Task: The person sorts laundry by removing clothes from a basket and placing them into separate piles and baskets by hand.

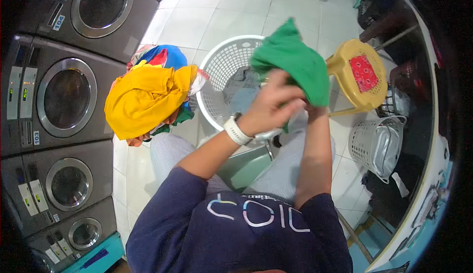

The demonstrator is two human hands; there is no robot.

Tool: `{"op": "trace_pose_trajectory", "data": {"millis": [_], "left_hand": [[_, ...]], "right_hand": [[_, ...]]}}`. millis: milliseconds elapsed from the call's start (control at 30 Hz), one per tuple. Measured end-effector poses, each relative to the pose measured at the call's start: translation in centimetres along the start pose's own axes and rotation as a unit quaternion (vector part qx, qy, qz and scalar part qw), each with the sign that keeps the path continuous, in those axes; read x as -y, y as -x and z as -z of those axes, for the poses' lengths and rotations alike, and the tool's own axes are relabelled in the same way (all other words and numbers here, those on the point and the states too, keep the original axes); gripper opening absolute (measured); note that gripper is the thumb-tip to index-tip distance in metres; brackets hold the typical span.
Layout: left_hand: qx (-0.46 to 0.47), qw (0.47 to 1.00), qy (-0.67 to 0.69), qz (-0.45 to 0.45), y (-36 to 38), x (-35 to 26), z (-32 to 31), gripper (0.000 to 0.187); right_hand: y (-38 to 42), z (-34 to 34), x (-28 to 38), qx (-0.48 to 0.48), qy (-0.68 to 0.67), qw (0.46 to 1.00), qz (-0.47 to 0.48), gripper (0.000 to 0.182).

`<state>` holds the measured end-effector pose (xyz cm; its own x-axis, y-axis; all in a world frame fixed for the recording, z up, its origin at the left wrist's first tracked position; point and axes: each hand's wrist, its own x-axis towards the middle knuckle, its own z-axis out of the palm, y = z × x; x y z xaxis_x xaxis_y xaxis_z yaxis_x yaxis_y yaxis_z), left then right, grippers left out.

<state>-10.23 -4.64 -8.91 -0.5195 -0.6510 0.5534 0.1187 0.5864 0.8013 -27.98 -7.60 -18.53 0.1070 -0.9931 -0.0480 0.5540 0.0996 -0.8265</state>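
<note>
A green garment (pixel 298 64) is held up in the air above the laundry basket's right side. My right hand (pixel 314 107) is at its lower end, mostly covered by the cloth, and supports it. My left hand (pixel 277 100), with a white watch (pixel 237 130) on the wrist, is against the garment's near left side; motion smears its fingers. Below and beyond my hands stands a white perforated laundry basket (pixel 209 68) with grey and light blue clothes (pixel 241 91) inside. A heap of clothes with a yellow garment (pixel 148 96) on top lies left of the basket.
Stacked front-loading machines (pixel 66 98) line the left side. A yellow plastic stool (pixel 377 71) with a red patterned patch stands at the right. Behind it is another white basket (pixel 362 142) holding a packed bag. White floor tiles (pixel 241 0) show beyond the basket.
</note>
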Motion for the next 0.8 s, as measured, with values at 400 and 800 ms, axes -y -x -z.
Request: {"op": "trace_pose_trajectory", "data": {"millis": [400,800], "left_hand": [[-0.06,0.954,-0.003,0.293,9.2,4.0,0.4,0.047],[-0.325,0.91,0.076,0.246,8.0,-8.4,13.0,0.024]], "right_hand": [[0.9,-1.2,3.7,-0.03,-0.277,0.96,-0.033,0.044],[0.8,0.6,4.2,-0.259,-0.001,0.963,-0.072,0.038]]}}
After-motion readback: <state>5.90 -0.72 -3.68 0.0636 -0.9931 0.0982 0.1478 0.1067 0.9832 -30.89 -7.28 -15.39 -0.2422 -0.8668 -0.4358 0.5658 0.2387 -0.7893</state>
